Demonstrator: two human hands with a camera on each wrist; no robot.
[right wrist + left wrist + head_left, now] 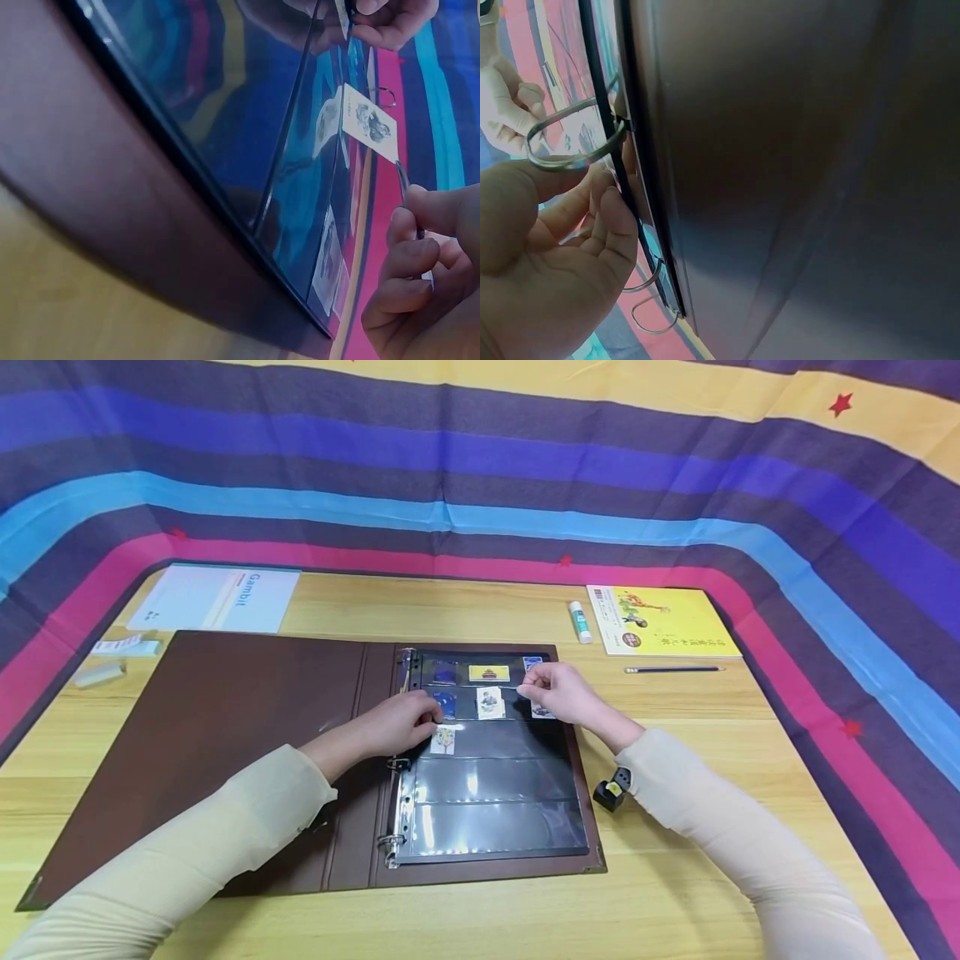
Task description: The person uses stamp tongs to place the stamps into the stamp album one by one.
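My right hand pinches slim metal tweezers above the upper pocket rows of a black stamp page. At the tweezer tip, a pale stamp with a dark portrait stands tilted off the page, its lower edge close to a pocket. My left hand pinches a pale stamp with a tree picture near the page's ring side. Several stamps sit in the top rows, including a yellow one and a blue one. Part of another stamp shows below my right hand.
The brown ring binder lies open on the wooden table, its metal rings along the spine. Behind it are a white Gambit pad, a glue stick, a yellow book and a pencil. Small packets lie left.
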